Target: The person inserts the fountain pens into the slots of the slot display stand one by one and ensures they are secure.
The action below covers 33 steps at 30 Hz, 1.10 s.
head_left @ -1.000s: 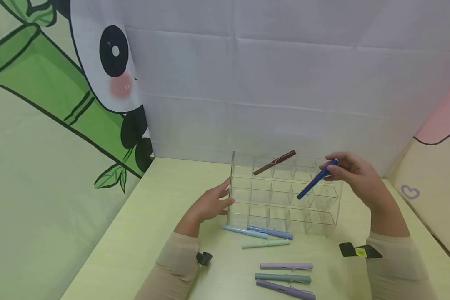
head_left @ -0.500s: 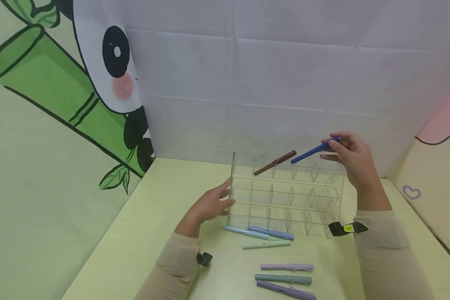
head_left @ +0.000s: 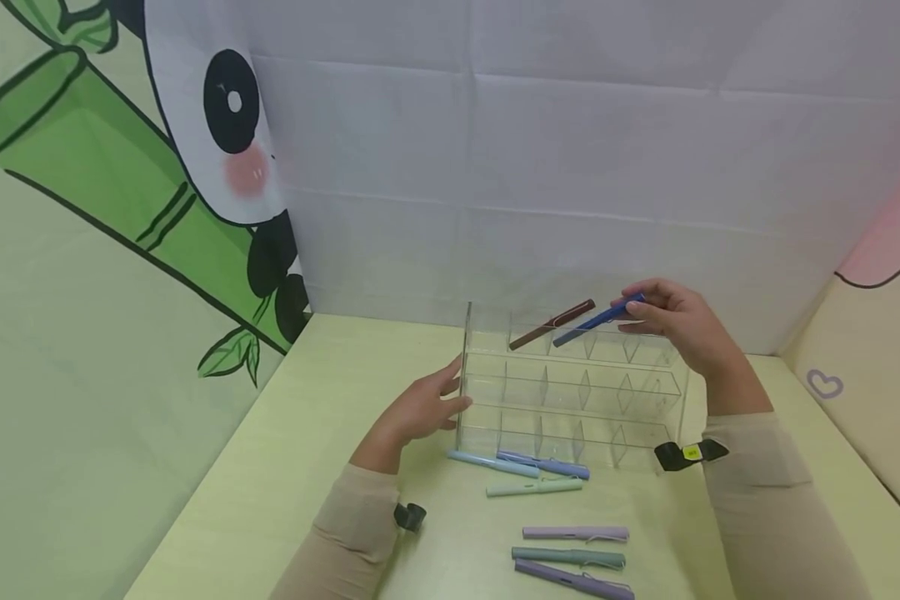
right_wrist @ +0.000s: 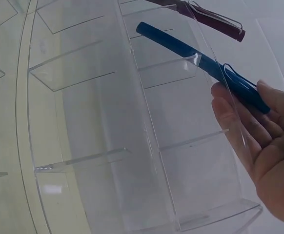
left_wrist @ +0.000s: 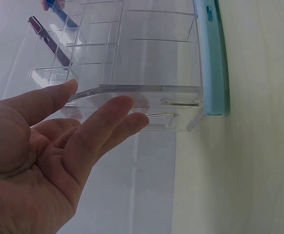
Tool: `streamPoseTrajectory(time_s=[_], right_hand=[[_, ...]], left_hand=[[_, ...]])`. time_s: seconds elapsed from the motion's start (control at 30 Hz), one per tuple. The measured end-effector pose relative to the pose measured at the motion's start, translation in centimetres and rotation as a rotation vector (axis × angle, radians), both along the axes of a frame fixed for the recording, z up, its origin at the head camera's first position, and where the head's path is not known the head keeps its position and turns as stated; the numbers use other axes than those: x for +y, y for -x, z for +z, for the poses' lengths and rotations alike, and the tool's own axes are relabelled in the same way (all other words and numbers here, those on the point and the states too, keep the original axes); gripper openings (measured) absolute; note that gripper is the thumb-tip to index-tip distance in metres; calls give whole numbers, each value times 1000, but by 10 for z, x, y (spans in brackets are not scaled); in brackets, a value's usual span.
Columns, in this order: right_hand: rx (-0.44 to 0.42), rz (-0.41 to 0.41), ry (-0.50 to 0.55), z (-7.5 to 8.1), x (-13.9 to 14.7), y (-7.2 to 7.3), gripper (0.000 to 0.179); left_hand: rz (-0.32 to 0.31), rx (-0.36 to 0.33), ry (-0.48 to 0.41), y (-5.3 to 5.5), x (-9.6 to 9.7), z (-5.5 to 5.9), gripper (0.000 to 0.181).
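The blue pen [head_left: 592, 324] is slim and smooth, deep blue from the head and more teal at the right wrist, with a wire loop clip in matching blue near its upper end. It slants over the top row of the clear organizer [head_left: 489, 390], at one o'clock from the middle, its free end pointing to eight o'clock; I cannot tell whether that end touches a divider. The right hand [head_left: 678, 325], at two o'clock, pinches its upper end between thumb and fingers. Just beside, nearer twelve, a dark red pen [head_left: 540, 331] leans in the top row. At nine o'clock the left hand [head_left: 420, 408] rests against the side panel, fingers loosely extended, thumb apart, gripping nothing. Between six and eight o'clock, six pastel pens [head_left: 534, 487] lie on the table [head_left: 270, 475].
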State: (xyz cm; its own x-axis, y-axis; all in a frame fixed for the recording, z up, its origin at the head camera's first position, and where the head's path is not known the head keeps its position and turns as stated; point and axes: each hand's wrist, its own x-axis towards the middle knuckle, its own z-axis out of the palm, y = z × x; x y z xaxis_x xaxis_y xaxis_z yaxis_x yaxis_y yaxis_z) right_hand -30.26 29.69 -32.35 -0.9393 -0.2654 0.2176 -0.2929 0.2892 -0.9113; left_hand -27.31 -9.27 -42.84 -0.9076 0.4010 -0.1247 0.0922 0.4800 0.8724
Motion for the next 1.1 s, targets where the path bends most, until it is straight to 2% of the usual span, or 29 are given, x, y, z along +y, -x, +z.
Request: streamPoseTrajectory(time_s=[0.07, 0.23, 0.5, 1.1], right_hand=[[-9, 21, -39, 1, 1, 1, 43], [-24, 92, -61, 2, 6, 8, 40], [-58, 153, -104, 4, 13, 16, 38], [-75, 189, -295, 7, 16, 17, 39]], left_hand=[[5, 1, 9, 0, 1, 0, 75], [14, 3, 18, 1, 4, 0, 75], [29, -1, 23, 0, 9, 4, 75], [21, 7, 9, 2, 9, 1, 75]])
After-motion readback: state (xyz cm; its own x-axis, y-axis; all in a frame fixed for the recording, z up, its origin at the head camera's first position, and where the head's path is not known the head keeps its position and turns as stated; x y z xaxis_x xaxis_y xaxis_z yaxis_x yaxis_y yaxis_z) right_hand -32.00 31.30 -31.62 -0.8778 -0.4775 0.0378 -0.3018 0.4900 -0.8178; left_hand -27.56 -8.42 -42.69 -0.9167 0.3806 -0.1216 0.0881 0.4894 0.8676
